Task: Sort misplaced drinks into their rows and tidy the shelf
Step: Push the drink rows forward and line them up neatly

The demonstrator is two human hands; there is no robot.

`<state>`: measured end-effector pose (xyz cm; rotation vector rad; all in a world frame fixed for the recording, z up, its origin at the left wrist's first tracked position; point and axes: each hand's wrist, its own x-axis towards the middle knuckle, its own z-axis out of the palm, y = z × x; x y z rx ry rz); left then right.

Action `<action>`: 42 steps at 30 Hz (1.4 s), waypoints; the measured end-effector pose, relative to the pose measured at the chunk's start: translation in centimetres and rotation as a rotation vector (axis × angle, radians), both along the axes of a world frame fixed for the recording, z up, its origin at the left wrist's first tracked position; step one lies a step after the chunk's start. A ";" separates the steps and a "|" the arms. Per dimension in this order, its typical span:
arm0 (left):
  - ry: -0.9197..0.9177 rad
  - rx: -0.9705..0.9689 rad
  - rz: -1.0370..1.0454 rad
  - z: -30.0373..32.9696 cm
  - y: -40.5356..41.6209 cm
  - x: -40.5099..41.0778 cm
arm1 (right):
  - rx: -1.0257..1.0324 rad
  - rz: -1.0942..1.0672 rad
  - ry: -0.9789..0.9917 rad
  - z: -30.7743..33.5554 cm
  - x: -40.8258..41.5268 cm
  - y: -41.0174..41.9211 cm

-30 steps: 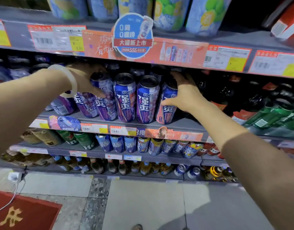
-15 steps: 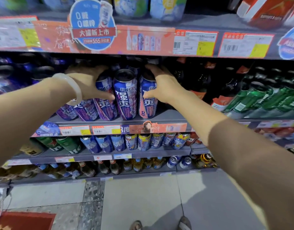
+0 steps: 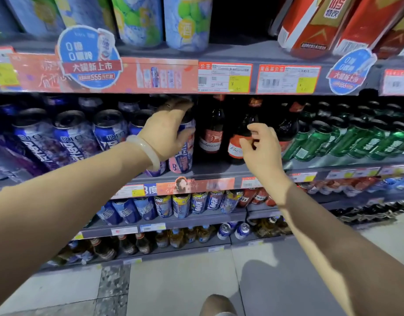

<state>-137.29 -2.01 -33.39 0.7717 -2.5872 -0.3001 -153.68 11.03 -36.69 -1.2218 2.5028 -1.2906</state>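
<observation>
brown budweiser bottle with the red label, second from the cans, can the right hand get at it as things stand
Probably yes. The right hand is open and empty, directly in front of the brown glass bottle with the red label, at the shelf's front edge. Nothing stands between them; the left hand is off on the blue-and-pink can.

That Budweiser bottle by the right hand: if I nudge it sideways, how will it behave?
The bottle is tall and narrow, so it probably tips rather than slides. It looks like dark glass: likely fragile and heavy. Neighbouring bottles stand close and might get knocked. The right hand is open, not gripping.
</observation>
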 end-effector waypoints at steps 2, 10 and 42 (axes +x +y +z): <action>0.023 0.052 0.031 0.4 0.7 -2.0 | -0.012 -0.021 0.000 0.6 -1.2 0.1; 0.091 0.360 0.351 0.9 1.5 -9.9 | 0.095 0.005 -0.111 3.1 -4.1 -2.7; -0.016 0.317 0.542 0.2 3.2 -11.6 | 0.251 0.160 -0.186 3.0 -6.1 -4.0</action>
